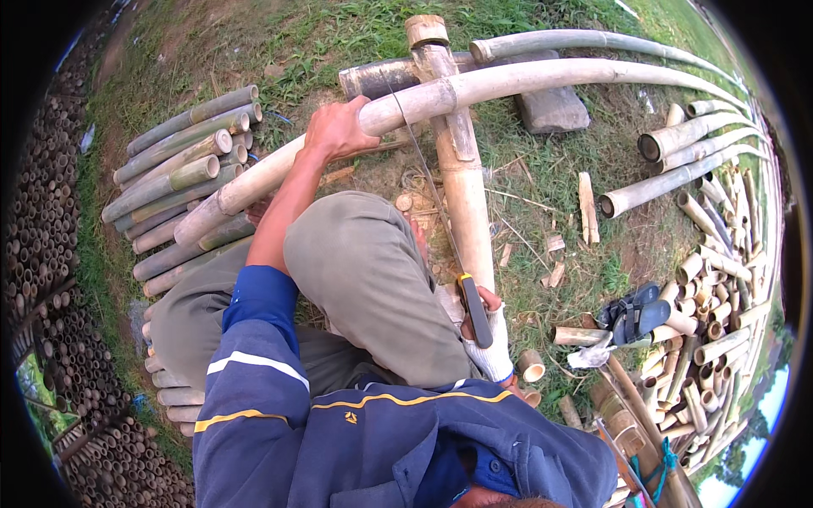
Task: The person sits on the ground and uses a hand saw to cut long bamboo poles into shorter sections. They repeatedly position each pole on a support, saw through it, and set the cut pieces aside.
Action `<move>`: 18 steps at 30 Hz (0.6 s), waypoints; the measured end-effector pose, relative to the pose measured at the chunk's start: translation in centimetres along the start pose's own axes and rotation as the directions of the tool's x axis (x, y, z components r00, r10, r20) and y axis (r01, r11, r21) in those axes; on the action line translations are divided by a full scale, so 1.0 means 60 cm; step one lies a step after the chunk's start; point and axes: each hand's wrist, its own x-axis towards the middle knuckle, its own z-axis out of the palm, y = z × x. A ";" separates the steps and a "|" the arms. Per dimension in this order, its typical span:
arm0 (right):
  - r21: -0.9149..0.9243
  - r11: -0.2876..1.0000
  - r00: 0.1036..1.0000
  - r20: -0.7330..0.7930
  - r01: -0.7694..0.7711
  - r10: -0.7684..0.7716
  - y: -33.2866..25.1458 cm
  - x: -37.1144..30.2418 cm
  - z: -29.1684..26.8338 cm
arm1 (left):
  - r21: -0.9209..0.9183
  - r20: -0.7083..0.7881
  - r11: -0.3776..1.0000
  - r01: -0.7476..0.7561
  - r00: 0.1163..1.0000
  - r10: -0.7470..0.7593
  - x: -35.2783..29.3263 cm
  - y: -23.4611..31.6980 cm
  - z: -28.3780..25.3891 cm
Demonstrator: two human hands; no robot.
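A long pale bamboo pole runs slantwise in front of me, lying across an upright bamboo post. My left hand is wrapped over the pole, left of the post. In a white glove, my right hand grips the black and yellow handle of a handsaw. The saw's long thin blade reaches away from me and crosses the pole between my left hand and the post. Whether its teeth have cut into the bamboo cannot be made out.
Cut bamboo lengths lie stacked at my left. Short pieces are heaped at the right, near dark sandals. A grey stone and another long pole lie beyond the post. Offcuts litter the grass.
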 end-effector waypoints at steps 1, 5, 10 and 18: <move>-0.009 0.998 0.998 0.005 -0.065 0.065 -0.013 -0.022 -0.012 | -0.003 0.013 1.000 -0.002 1.000 0.002 -0.003 0.002 -0.002; 0.027 0.999 1.000 0.011 0.016 -0.017 0.003 0.157 0.045 | -0.023 -0.004 0.999 -0.029 1.000 0.029 -0.001 -0.002 0.007; 0.165 0.959 0.973 -0.074 0.229 -0.220 -0.026 0.370 0.122 | 0.018 -0.003 1.000 -0.025 1.000 0.025 0.003 0.020 0.005; -0.106 0.985 0.989 -0.048 0.133 -0.139 0.018 0.019 0.008 | 0.030 -0.017 0.999 -0.018 1.000 0.019 -0.006 -0.004 0.010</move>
